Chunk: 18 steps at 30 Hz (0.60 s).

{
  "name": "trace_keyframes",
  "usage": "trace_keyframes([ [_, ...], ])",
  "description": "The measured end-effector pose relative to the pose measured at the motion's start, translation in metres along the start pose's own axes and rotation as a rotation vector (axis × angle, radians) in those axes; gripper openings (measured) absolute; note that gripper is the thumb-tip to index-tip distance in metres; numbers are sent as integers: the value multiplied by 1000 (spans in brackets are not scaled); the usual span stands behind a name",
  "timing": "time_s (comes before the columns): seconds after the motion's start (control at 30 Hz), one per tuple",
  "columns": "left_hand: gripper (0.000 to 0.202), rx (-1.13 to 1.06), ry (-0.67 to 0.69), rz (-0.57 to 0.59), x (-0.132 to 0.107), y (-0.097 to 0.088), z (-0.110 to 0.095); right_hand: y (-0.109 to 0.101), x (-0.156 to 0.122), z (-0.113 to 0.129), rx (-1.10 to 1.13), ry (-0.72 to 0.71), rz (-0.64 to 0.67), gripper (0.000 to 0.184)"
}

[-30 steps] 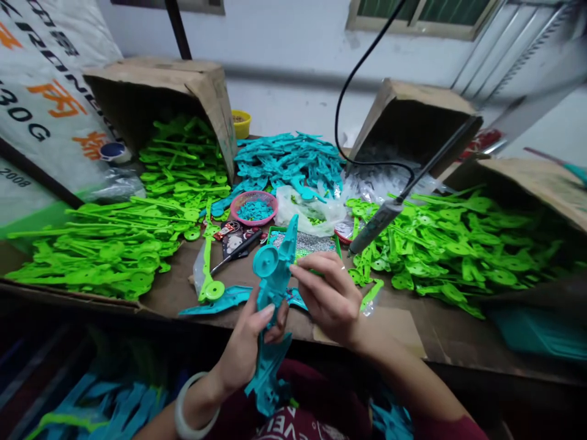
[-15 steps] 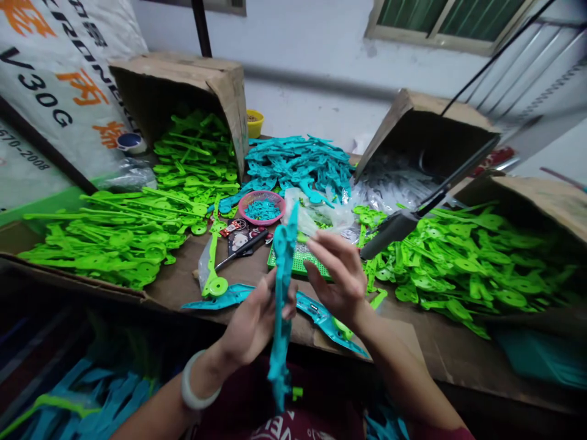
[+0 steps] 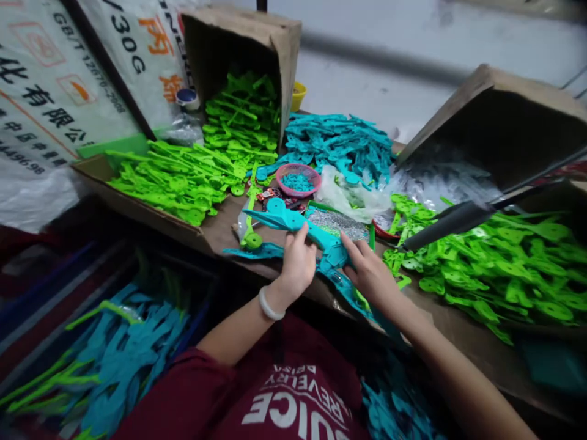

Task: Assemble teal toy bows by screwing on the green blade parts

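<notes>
On the near left, below the tabletop [image 3: 220,231], a bin [image 3: 114,360] lay full of teal and green plastic pieces. Behind it a printed white sack [image 3: 50,91] leaned against the wall. A cardboard box [image 3: 243,43] tipped on its side spilled a left green pile [image 3: 183,177] across the tabletop's far left.

At the near edge in the middle, the person held a long teal piece [image 3: 284,219] low over the tabletop, its round head pointing left. The left hand [image 3: 298,266], a pale bracelet [image 3: 268,305] on its wrist, was closed around the middle of the piece. The right hand [image 3: 369,275] pinched its right end with the fingertips. I judged that the piece was being held level and lined up at the work spot. Any further handling would call for a steady grip at both ends, the piece being long and thin.

Beyond the hands sat a pink basket [image 3: 300,180] of small teal bits, a green tray [image 3: 337,206] of silvery bits and a crumpled plastic bag [image 3: 348,195]. Further back lay a teal heap [image 3: 339,140].

To the right a dark tool handle [image 3: 440,223] hung slanted over a right green pile [image 3: 495,269]. A second tipped box [image 3: 504,122] stood behind, before a pale wall.
</notes>
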<state>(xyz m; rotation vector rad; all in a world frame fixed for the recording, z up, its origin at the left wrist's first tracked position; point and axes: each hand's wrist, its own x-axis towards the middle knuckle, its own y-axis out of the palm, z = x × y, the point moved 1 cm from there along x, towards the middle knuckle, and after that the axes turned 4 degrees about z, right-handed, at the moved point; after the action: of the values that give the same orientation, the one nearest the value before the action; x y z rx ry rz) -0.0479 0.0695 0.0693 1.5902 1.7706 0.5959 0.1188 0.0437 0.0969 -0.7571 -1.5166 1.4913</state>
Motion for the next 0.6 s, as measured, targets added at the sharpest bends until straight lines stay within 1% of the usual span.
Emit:
trace_keyframes([
  [0.07, 20, 25, -6, -63, -28, -22, 6, 5, 4, -1, 54, -62, 101, 75],
  [0.2, 31, 164, -25, -140, -83, -68, 7, 18, 16, 8, 117, -129, 266, 70],
  [0.27, 29, 253, -5, -149, -100, -87, 2, 23, 21, 13, 122, -136, 309, 68],
  [0.3, 28, 295, 16, -150, -104, -94, -1, 26, 23, 14, 124, -136, 323, 68],
  [0.37, 27, 372, 72, -150, -106, -107, -11, 28, 26, 13, 147, -136, 348, 69],
  [0.43, 25, 448, 159, -158, -98, -120, -27, 28, 28, 9, 205, -130, 355, 69],
  [0.5, 22, 638, 331, -195, -83, -134, -48, 26, 30, 2, 283, -120, 323, 68],
  [0.53, 21, 796, 444, -220, -74, -141, -58, 25, 31, -3, 317, -116, 299, 67],
  [0.57, 21, 920, 523, -242, -64, -148, -68, 23, 32, -7, 341, -109, 269, 66],
  [0.6, 23, 1024, 562, -246, -55, -154, -76, 21, 33, -13, 355, -99, 237, 65],
])
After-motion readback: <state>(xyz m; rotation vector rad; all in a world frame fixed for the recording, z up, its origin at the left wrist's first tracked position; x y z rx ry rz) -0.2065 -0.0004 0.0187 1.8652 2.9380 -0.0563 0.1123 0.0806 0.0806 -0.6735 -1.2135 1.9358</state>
